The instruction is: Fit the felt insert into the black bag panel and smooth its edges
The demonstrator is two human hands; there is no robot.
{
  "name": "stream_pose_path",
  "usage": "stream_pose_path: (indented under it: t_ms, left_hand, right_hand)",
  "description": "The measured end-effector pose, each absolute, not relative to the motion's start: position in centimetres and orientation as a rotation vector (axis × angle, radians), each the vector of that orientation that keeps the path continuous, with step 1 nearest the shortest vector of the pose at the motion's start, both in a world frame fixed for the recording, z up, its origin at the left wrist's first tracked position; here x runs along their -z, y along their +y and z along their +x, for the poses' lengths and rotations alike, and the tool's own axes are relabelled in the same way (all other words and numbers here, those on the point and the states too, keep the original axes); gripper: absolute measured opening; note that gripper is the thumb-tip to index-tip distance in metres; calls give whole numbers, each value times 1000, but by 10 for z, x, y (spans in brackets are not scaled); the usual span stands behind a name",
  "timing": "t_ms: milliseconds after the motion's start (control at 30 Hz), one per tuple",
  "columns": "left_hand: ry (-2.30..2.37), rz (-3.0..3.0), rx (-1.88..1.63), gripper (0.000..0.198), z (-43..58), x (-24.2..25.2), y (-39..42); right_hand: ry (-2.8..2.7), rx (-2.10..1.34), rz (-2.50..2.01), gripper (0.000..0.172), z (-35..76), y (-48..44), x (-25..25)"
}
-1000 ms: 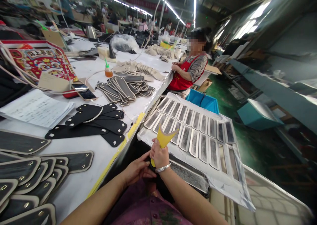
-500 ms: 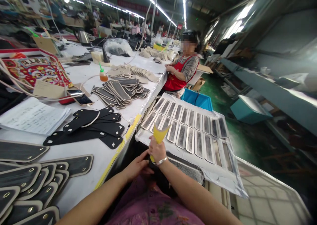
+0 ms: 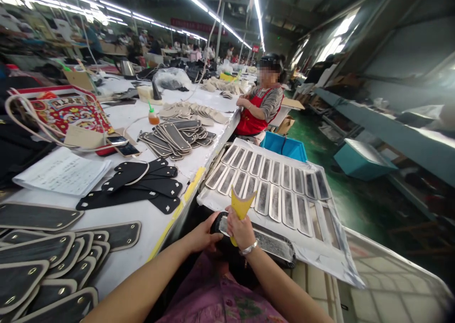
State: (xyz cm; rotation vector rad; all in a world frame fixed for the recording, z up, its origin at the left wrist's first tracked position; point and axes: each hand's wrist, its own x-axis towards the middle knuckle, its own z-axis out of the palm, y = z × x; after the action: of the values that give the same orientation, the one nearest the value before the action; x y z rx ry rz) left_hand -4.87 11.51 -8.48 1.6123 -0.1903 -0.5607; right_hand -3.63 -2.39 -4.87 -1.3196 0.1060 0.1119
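My right hand (image 3: 241,230) is closed around a yellow scraper (image 3: 242,205), its wide, concave end pointing up and away from me. Below that hand lies a long black-edged strip (image 3: 273,246) with a rough grey face, reaching out to the right. My left hand (image 3: 204,235) grips the rounded left end of this strip, thumb toward the near side. The middle of the strip is hidden behind my right hand and wrist. Just beyond stands a white-covered board (image 3: 220,200) bearing rows of grey rounded strips (image 3: 263,197) with pale borders.
On the white table to the left are dark pale-edged pieces with eyelets (image 3: 31,252), black straps (image 3: 142,190), a paper pad (image 3: 64,171) and a small orange bottle (image 3: 153,118). A co-worker in a red apron (image 3: 252,116) sits beyond the board, near a blue bin (image 3: 284,146).
My right hand has shifted right and slightly nearer with the scraper, which leans more to the right. The strip's left end now shows between my hands. The view has shifted slightly.
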Motion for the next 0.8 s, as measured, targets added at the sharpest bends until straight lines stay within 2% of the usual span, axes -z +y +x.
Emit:
stream_pose_path:
  t_ms: [133, 300, 533, 800]
  left_hand:
    - [-694, 2125, 274, 78, -17, 63, 123]
    - [-1140, 2363, 349, 82, 17, 45, 96]
    - [-1210, 2562, 356, 79, 7, 48, 81]
    - [-1108, 2528, 221, 84, -6, 61, 80]
  right_hand:
    - [129, -207, -1358, 41, -37, -68, 30]
    - [150, -161, -1358, 42, -55, -116, 12]
    - [255, -13, -1604, 41, -81, -148, 37]
    - [125, 348, -2268, 23, -111, -192, 64]
